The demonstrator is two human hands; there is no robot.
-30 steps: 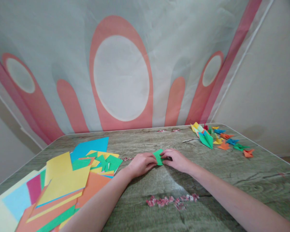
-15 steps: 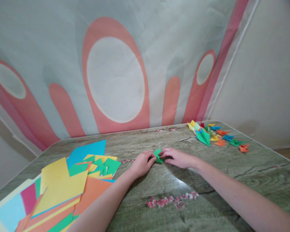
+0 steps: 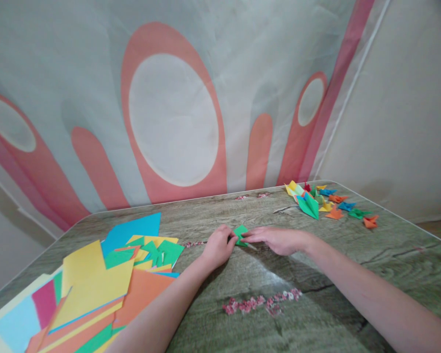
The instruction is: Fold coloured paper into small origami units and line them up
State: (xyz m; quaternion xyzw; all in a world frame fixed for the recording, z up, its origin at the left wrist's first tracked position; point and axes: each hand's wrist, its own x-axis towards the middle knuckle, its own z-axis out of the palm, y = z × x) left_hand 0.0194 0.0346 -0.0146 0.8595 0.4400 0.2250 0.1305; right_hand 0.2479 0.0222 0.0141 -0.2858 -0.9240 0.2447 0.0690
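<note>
Right hand (image 3: 275, 239) had straightened, fingers together, seemingly creasing paper (image 3: 239, 231) the left hand (image 3: 219, 245) pinched inside the table's (image 3: 206, 215) far edge, needing pressure.

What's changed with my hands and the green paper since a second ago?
The fingers of your right hand, bent earlier, now extend over the right side of the green paper. Your left hand stays at its left edge; the loose sheets and folded paper figures lie as before.

The left hand (image 3: 217, 246) and right hand (image 3: 279, 240) are bare and slim-fingered, and behind them narrow wrists (image 3: 304, 243) run into smooth, slender forearms (image 3: 363, 292), bare too, thickening gradually away from the hands.
</note>
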